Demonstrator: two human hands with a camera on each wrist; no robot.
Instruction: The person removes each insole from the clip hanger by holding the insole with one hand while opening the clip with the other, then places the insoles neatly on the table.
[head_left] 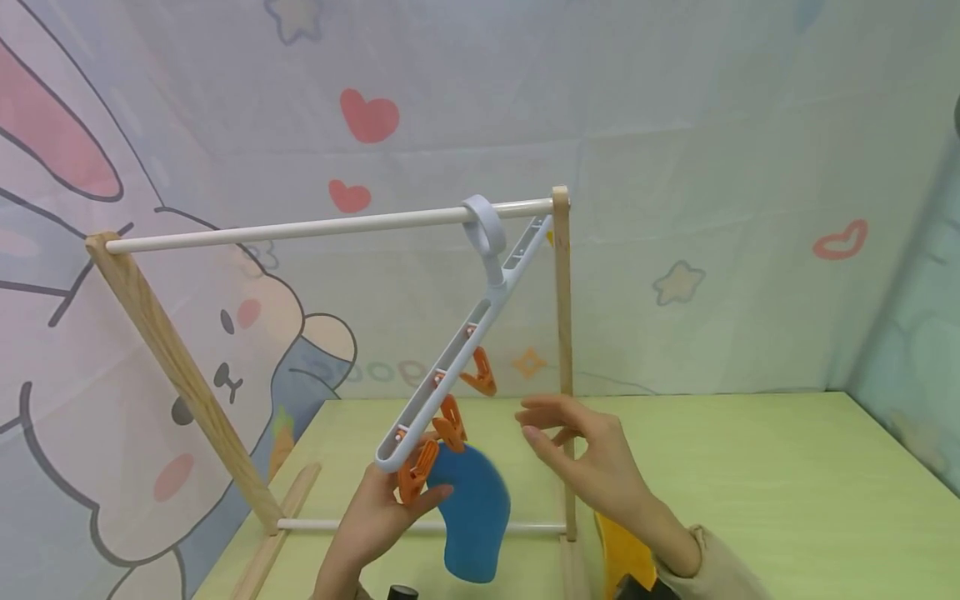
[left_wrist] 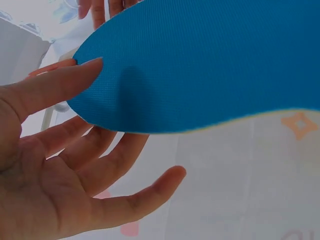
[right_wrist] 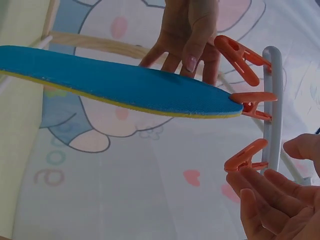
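Note:
A blue insole (head_left: 474, 508) with a yellow underside hangs below a pale clip hanger (head_left: 435, 392). Its upper tip sits in the jaws of the middle orange clip (right_wrist: 255, 102). My left hand (head_left: 390, 508) pinches the insole near that tip, thumb on the blue face and fingers behind, as the left wrist view shows. Another orange clip (head_left: 417, 473) hangs right by the left hand. My right hand (head_left: 588, 446) is raised to the right of the insole with loosely bent fingers, holding nothing. Its fingertips overlap a third orange clip (right_wrist: 245, 156) in the right wrist view.
The hanger's ring hook (head_left: 486, 227) loops over the white top rod (head_left: 300, 229) of a wooden rack, whose right post (head_left: 562, 300) stands behind the right hand. A yellow piece (head_left: 622, 550) is on the light green table (head_left: 765, 492). A printed curtain stands behind.

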